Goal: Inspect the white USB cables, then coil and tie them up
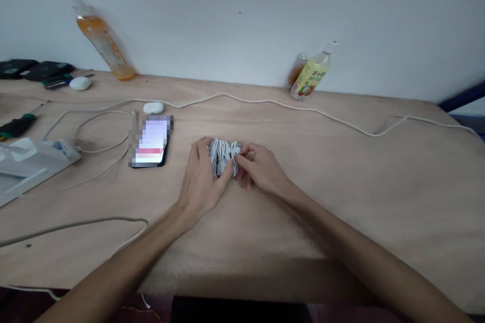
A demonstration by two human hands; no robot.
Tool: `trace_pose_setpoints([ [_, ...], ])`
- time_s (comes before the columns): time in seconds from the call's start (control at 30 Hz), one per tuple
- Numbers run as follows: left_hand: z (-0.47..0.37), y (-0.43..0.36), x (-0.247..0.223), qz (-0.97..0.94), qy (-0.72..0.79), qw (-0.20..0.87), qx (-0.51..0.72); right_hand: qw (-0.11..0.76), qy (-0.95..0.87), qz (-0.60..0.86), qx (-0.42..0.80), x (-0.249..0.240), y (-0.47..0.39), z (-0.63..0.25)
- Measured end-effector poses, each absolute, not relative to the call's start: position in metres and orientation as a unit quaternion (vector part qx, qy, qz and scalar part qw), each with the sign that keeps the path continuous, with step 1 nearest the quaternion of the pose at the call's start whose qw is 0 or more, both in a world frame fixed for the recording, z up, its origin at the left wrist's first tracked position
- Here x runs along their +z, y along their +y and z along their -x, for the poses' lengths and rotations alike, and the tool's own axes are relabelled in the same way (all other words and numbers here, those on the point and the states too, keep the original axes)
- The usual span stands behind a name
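Observation:
Bundled white cables (222,155) lie in the middle of the wooden table, between both hands. My left hand (202,174) wraps round the bundle's left side, its thumb across the front near the cables. On the right side, my right hand (259,166) pinches the end of the bundle with thumb and fingers. Small connector ends show at the top right of the bundle. A phone (153,139) with its screen lit lies to the left of my left hand.
White earbud cases (153,108) and a long white cable (265,101) lie behind. Bottles (108,48) (311,74) lean against the wall. At the left are a power strip (36,164), a screwdriver (17,127) and loose cables. The table (341,176) extends right.

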State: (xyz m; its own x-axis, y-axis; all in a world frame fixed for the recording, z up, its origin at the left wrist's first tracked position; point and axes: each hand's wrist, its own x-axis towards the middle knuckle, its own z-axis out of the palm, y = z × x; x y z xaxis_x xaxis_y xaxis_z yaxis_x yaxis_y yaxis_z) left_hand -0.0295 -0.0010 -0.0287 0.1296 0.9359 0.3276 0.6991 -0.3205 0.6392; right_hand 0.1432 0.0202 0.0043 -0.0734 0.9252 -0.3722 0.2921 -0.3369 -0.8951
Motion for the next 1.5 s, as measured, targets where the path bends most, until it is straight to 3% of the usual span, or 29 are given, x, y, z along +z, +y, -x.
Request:
trace_pose_setpoints([
  [0.27,0.027,-0.004,-0.028,-0.776,0.491,0.035,0.395,0.265,-0.567,0.617,0.476,0.001,0.015,-0.171],
  [0.43,0.024,-0.016,-0.014,-0.827,0.353,0.029,0.436,0.27,-0.576,0.631,0.443,0.001,0.007,-0.201],
  [0.6,0.004,-0.036,-0.006,-0.919,0.223,0.077,0.317,0.277,-0.604,0.641,0.383,0.002,0.017,-0.229],
  [0.7,-0.018,-0.046,-0.008,-0.956,0.159,0.065,0.239,0.261,-0.658,0.66,0.252,0.003,0.041,-0.24],
  [0.83,-0.04,-0.045,-0.022,-0.968,0.074,0.007,0.238,0.272,-0.678,0.659,0.178,0.002,0.085,-0.245],
  [1.1,-0.036,-0.037,-0.037,-0.957,0.091,0.015,0.276,0.255,-0.714,0.634,0.153,-0.011,0.139,-0.25],
  [1.5,-0.032,-0.033,-0.03,-0.93,0.173,-0.025,0.322,0.222,-0.733,0.627,0.141,-0.015,0.132,-0.241],
])
